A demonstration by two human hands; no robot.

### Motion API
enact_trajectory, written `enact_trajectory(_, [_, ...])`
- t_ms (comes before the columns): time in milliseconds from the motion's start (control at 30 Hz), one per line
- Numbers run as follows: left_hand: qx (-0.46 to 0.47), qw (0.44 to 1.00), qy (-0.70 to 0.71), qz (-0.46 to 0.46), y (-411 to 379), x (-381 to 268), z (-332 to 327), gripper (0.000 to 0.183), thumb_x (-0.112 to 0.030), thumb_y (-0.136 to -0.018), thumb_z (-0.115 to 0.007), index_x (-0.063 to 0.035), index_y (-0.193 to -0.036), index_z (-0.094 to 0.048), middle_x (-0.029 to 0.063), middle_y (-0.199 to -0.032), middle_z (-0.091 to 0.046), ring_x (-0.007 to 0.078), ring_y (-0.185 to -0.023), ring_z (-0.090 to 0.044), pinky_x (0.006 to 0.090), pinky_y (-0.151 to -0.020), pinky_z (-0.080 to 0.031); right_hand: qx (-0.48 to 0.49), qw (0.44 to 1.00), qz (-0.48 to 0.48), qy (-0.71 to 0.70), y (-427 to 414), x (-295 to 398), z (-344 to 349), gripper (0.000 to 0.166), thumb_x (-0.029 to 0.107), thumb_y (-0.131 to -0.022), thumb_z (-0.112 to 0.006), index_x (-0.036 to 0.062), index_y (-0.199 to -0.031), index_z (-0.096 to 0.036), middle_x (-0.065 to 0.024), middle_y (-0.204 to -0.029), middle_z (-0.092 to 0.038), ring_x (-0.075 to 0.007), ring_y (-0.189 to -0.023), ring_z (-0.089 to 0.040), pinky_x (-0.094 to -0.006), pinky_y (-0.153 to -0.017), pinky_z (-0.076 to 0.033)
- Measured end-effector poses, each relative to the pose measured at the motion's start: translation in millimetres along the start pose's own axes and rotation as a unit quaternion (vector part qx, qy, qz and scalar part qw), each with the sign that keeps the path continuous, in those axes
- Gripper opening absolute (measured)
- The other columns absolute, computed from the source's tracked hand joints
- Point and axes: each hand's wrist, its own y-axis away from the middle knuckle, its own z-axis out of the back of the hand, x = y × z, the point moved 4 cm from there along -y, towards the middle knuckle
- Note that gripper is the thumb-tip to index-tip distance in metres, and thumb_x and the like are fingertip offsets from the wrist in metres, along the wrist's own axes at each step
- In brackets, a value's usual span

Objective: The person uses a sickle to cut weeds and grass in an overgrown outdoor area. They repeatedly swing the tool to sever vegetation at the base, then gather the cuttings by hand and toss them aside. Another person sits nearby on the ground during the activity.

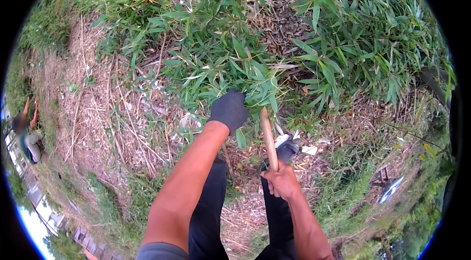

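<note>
My left hand [229, 111], in a dark grey glove, is closed in a fist on a bunch of green leafy shoots [259, 85] with long narrow blades, like bamboo. The fingers themselves are mostly out of sight under the glove's back and the leaves. Bare and lower to the right, my right hand [282, 182] grips the bottom end of a smooth wooden tool handle [269, 138]. The handle slants up to the foliage just right of the glove. Leaves hide its far end, so I cannot tell what tool it is.
Dense leafy growth [368, 50] rises ahead and right. Dry cut stalks [121, 138] litter the ground to the left. Pale scraps [310, 149] lie beside my dark shoe [288, 149]. Another person [27, 142] crouches far left. A small wooden stand [381, 175] is at lower right.
</note>
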Motion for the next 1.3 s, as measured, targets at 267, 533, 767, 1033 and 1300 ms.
enact_trajectory(267, [-0.007,0.978,-0.2,-0.066,-34.7,0.6,-0.7,0.022,-0.016,-0.079,-0.06,-0.0024,-0.092,-0.07,0.022,-0.103,-0.064,0.0377,-0.093,-0.067,0.0465,-0.081,-0.054,-0.046,0.969,0.044,0.24,-1.0,-23.6,32.7,0.024,0.014,-0.083,-0.067,-0.0026,-0.094,-0.053,-0.0167,-0.067,-0.06,-0.03,-0.057,-0.061,-0.0403,-0.053,-0.049])
enact_trajectory(533, [-0.143,0.938,-0.293,-0.118,-36.6,19.6,18.6,0.017,-0.012,-0.081,-0.057,-0.0058,-0.081,-0.073,0.0155,-0.09,-0.067,0.0315,-0.089,-0.064,0.0427,-0.078,-0.05,-0.074,0.923,0.093,0.365,31.9,-34.1,28.2,0.033,0.019,-0.081,-0.07,-0.0055,-0.096,-0.055,-0.0308,-0.081,-0.065,-0.0497,-0.079,-0.065,-0.051,-0.07,-0.052])
enact_trajectory(767, [-0.109,0.913,-0.363,-0.149,-49.0,14.0,22.9,0.02,-0.017,-0.086,-0.055,-0.0053,-0.089,-0.07,0.0161,-0.102,-0.065,0.0324,-0.098,-0.062,0.0444,-0.084,-0.046,-0.074,0.916,0.089,0.385,59.1,-46.6,32.5,0.031,0.017,-0.083,-0.067,-0.0063,-0.092,-0.049,-0.0343,-0.075,-0.062,-0.0506,-0.077,-0.064,-0.0538,-0.069,-0.053])
enact_trajectory(1033, [0.064,0.976,-0.137,0.158,-57.4,78.3,-8.0,0.033,-0.026,-0.089,-0.053,-0.0021,-0.103,-0.072,0.0231,-0.108,-0.069,0.0381,-0.103,-0.066,0.0451,-0.089,-0.051,-0.07,0.936,0.048,0.343,74.9,-62.5,37.5,0.027,0.018,-0.083,-0.065,-0.0037,-0.091,-0.051,-0.0334,-0.077,-0.063,-0.0503,-0.078,-0.064,-0.0541,-0.07,-0.052])
enact_trajectory(1300, [0.193,0.928,-0.311,-0.067,-61.4,80.1,-73.0,0.03,-0.017,-0.087,-0.052,-0.0008,-0.101,-0.073,0.0219,-0.106,-0.07,0.0369,-0.097,-0.069,0.0432,-0.088,-0.054,-0.107,0.977,0.082,0.166,33.3,-73.9,45.6,0.021,0.012,-0.087,-0.068,0.0011,-0.09,-0.05,-0.0041,-0.061,-0.054,-0.0089,-0.047,-0.053,-0.0291,-0.038,-0.041])
